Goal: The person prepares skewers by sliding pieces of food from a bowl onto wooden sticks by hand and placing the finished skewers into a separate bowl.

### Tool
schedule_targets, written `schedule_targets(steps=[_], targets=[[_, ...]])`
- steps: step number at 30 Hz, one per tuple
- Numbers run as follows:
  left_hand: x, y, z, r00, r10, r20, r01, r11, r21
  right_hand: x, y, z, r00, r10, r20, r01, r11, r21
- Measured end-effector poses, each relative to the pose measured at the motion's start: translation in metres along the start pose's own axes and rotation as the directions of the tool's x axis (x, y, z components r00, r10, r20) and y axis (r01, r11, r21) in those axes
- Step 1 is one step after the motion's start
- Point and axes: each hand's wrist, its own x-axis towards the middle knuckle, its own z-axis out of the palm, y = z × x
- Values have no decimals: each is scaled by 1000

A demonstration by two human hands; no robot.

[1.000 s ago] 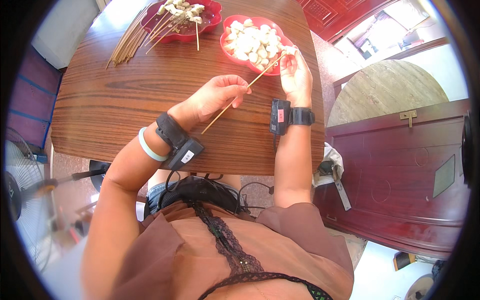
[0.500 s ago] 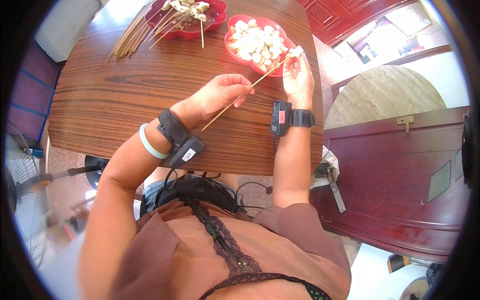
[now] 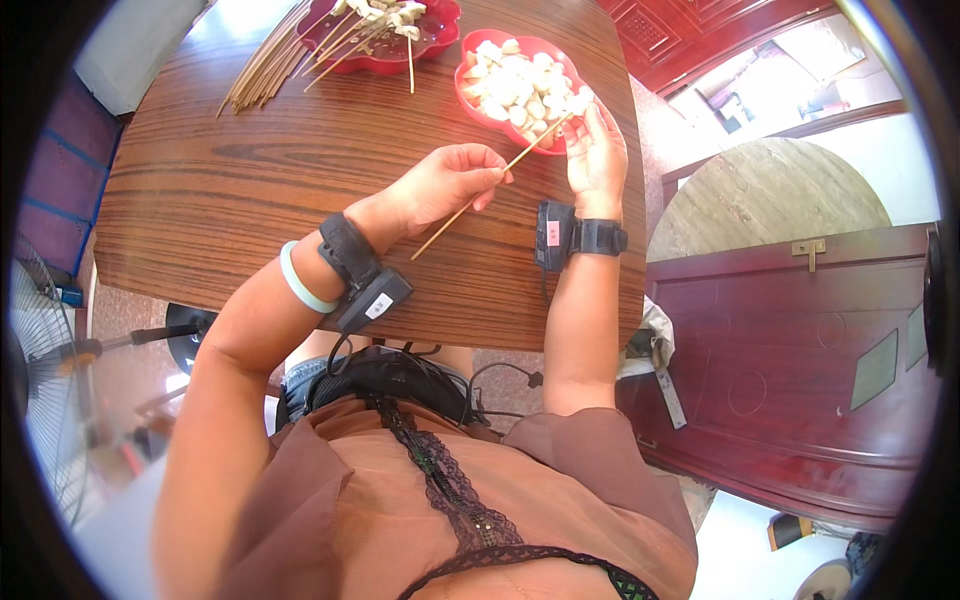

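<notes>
Near the right edge of the wood-grain table (image 3: 250, 220), our left hand (image 3: 465, 183) pinches a bamboo skewer (image 3: 535, 145) slanting away rightward to the white piece (image 3: 580, 102) our right hand (image 3: 597, 150) grips at the red bowl's (image 3: 464, 92) rim.

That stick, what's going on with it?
The person's left grip holds a thin stick partway along, and the right grip has a pale piece at the stick's far end, by the red bowl of pale chunks. I can't tell whether it's pierced. Farther left, loaded sticks rest on another red bowl, beside a bundle of sticks.
</notes>
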Motion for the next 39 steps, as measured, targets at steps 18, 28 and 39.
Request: schedule_targets(steps=[18, 28, 39], targets=[[0, 0, -2, 999, 30, -15, -23, 943, 333, -3, 2, 14, 988, -126, -94, 107, 977, -182], [-1, 0, -3, 1000, -1, -21, 9, 913, 408, -4, 4, 16, 991, -121, -57, 109, 977, -184], [2, -6, -5, 999, 53, -4, -49, 944, 325, -10, 10, 24, 995, -98, 28, 102, 946, -309]])
